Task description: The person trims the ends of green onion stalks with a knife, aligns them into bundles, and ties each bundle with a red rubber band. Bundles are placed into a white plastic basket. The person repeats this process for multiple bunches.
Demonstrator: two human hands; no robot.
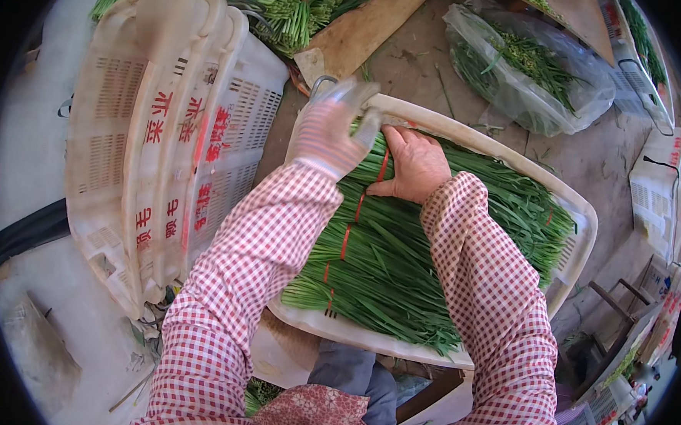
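A white plastic crate [587,225] lies before me, filled with bundles of long green chives [384,261] tied with red bands [346,241]. My right hand [417,166] is bare and rests spread on the bundles toward the crate's far side, its thumb pointing left beside a red band. Blurred by motion, my left hand [334,128] wears a striped glove and hovers by the crate's far left corner. Its thumb stands apart from the fingers, and nothing shows between them. Both forearms wear red-and-white checked sleeves.
Nested white crates [173,146] with red writing stand at left. Tied green stalks [293,8] lie at the far side beside a brown board [367,29]. A clear plastic bag [532,72] of greens sits at far right. More crates [659,189] line the right side.
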